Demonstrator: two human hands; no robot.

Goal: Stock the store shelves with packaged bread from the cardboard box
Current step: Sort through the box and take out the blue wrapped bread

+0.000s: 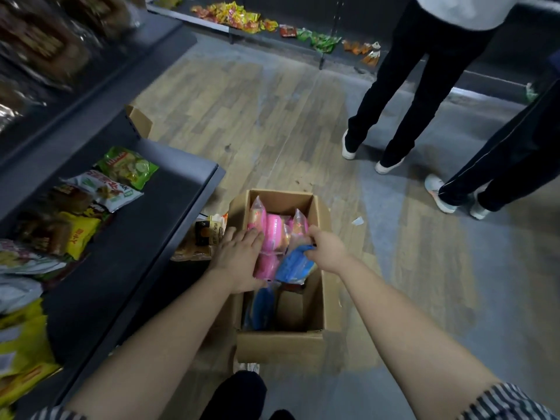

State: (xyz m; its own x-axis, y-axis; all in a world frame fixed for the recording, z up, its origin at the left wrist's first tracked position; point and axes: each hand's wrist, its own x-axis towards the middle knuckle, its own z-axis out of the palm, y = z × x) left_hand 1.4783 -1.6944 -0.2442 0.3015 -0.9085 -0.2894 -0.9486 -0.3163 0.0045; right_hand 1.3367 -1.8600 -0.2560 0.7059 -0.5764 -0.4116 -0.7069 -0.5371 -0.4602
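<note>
A cardboard box (280,344) of bread packets (268,234) sits on the floor (272,116), right of a stocked shelf (145,237).

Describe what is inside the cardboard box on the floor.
The cardboard box holds pink bread packs, a blue pack gripped by the right hand, and a second blue pack lower down. The left hand rests on the pink ones. Whatever lies beneath is covered.

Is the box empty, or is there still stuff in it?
Not empty: pink packs and blue packs sit inside the cardboard box, with bare space at its near end.
</note>
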